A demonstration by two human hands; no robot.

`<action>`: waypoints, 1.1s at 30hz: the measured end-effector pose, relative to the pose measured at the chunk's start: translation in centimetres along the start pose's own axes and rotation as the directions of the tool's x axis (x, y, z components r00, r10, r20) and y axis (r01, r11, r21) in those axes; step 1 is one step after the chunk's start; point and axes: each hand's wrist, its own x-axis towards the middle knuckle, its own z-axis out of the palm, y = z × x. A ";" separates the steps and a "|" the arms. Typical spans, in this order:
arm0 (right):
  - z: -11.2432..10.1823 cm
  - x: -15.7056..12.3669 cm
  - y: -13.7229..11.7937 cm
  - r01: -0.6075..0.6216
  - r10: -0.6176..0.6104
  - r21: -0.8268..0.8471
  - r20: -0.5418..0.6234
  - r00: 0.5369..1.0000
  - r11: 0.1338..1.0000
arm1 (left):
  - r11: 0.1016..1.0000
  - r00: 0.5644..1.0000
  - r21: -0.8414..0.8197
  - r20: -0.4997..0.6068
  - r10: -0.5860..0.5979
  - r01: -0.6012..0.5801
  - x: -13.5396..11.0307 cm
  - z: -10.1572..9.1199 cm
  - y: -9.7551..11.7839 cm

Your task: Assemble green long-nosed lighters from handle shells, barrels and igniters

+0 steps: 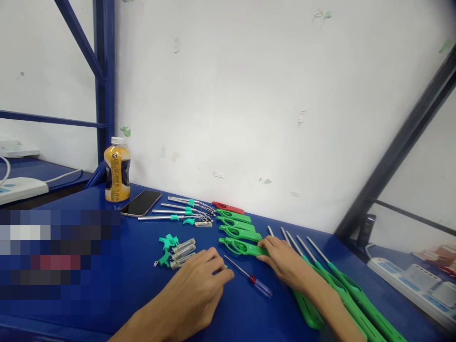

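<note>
The near green shell (239,246) could skid or swing round if the right hand (281,257) presses only its end, since the smooth surface (138,270) probably gives little hold; a push away from the person could then jostle the green shells (239,232) lined up just behind it. The screwdriver (252,279) lies loose between the hands, so a careless sweep might send it rolling. The left hand (199,287) is close to the clear tubes (183,251) and teal pieces (164,258), which look small enough to scatter at a knock. The right forearm passes over the long lighters (359,300) and could drag them out of line.

The near shell lies flat, bright green and glossy, with a narrow nose to the left, a long oval opening behind it and a solid handle running under the right fingers. Finger and thumb sit about that end; whether this grip clamps or merely steadies, I cannot tell. The left grip is curled, its fingertips partly hidden; I cannot tell whether it holds anything.
</note>
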 end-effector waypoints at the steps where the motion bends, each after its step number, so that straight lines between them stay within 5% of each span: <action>1: -0.2 -0.2 -0.1 -0.004 0.004 0.005 -0.016 1.000 1.000 | 1.000 0.999 0.000 -0.037 -0.011 0.011 0.1 -0.4 -0.4; 8: -3.0 -4.8 -3.2 0.048 -0.041 0.061 -0.103 0.994 0.997 | 0.990 0.952 0.061 -0.289 -0.102 0.124 0.0 -4.8 -4.3; 12: -3.0 -7.1 -6.2 0.226 -0.226 -0.030 -0.256 0.940 0.974 | 0.971 0.928 0.095 -0.326 -0.179 0.221 -0.3 -7.0 -5.5; 15: -2.1 -7.4 -7.3 0.286 -0.304 -0.104 -0.260 0.916 0.953 | 0.956 0.931 0.122 -0.291 -0.223 0.267 -0.5 -7.6 -6.0; 19: -1.5 -6.9 -7.7 0.287 -0.290 -0.041 -0.145 0.946 0.957 | 0.941 0.940 0.163 -0.221 -0.259 0.297 -0.5 -7.3 -6.9; 24: -1.9 -6.8 -6.7 0.182 -0.170 0.143 -0.093 0.981 0.973 | 0.914 0.935 0.209 -0.147 -0.322 0.347 -0.9 -7.0 -7.6; 29: -1.0 -5.3 -3.6 -0.051 0.066 0.113 -0.135 0.989 0.992 | 0.868 0.910 0.290 -0.026 -0.414 0.404 -1.2 -6.8 -8.9; 33: 0.0 -3.4 -1.5 -0.076 0.088 0.104 -0.118 0.989 0.992 | 0.843 0.880 0.371 0.119 -0.459 0.389 -0.3 -6.7 -11.4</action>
